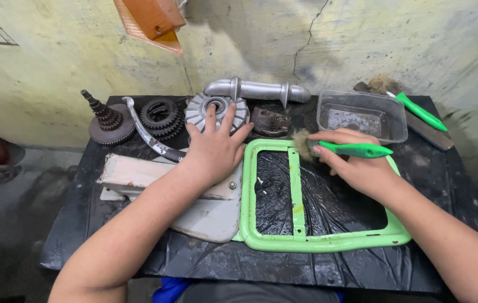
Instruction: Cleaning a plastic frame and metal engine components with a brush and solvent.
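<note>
Right hand (362,165) closed around green-handled brush (345,148) (bristles on green frame (317,242))

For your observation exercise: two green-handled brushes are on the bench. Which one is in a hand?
The green-handled brush gripped by the right hand over the green frame; the other brush lies untouched behind the clear tub.

Both bare forearms were stretched forward from the lower corners. The left hand (215,150) was laid flat, palm down, fingers spread. The right hand (356,163) was curled in a closed grip, knuckles up, wrist bent inward.
</note>
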